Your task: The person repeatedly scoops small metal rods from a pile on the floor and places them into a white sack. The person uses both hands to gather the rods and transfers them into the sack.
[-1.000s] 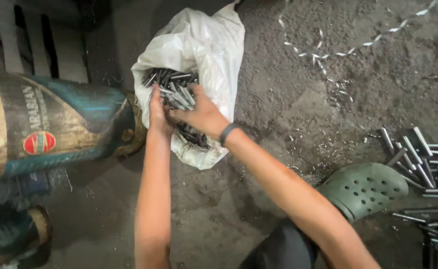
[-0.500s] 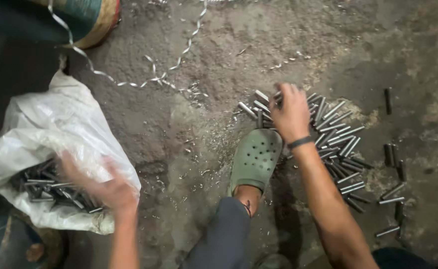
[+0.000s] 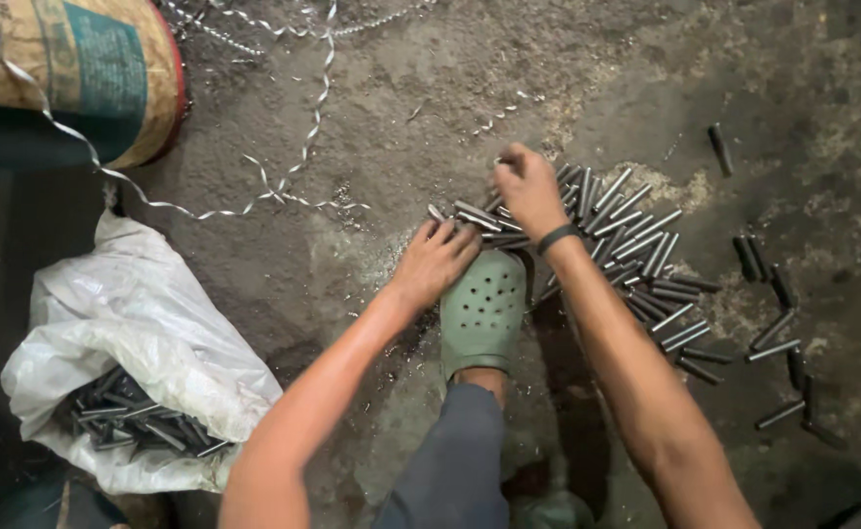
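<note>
Left hand (image 3: pixel 437 261) moved from bag (image 3: pixel 146 323) to rods (image 3: pixel 636 255), right hand (image 3: pixel 526 191) stays

The left hand (image 3: pixel 435 263) is covering the near ends of a few metal pins (image 3: pixel 636 250), so whether its fingers are closing on any cannot be told. The right hand (image 3: pixel 526 188) is showing only its back; its fingertips and whatever they are pinching are lying hidden beneath it. The white sack (image 3: pixel 142 328) is folding over most of the pins inside it. The drum (image 3: pixel 68 73) is running off the top and left edges. The green clog (image 3: pixel 482 309) is hiding the foot inside.
</note>
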